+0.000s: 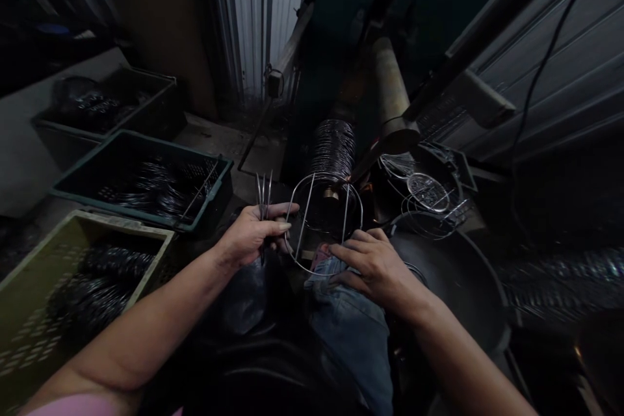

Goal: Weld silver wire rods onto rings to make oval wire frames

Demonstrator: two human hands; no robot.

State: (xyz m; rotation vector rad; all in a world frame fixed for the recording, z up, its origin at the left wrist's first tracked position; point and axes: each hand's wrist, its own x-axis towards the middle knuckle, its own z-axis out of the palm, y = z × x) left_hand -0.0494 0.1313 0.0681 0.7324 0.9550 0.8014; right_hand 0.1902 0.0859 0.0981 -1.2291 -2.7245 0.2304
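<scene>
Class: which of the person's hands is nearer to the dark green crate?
Left. The left hand, gripping thin rods, is just right of the green crate; the right hand rests on the jeans beyond the wire ring, farther away.

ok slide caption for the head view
Left hand holds thin metal rods beside a round wire frame the right hand touches

I'm sitting in a dim metalworking shop — plastic crates (146, 135) heaped with wire pieces are lining the floor, a stack of wire rings (334, 146) is sitting on a machine spindle, and a wire frame (306, 211) is resting by my knee.
</scene>
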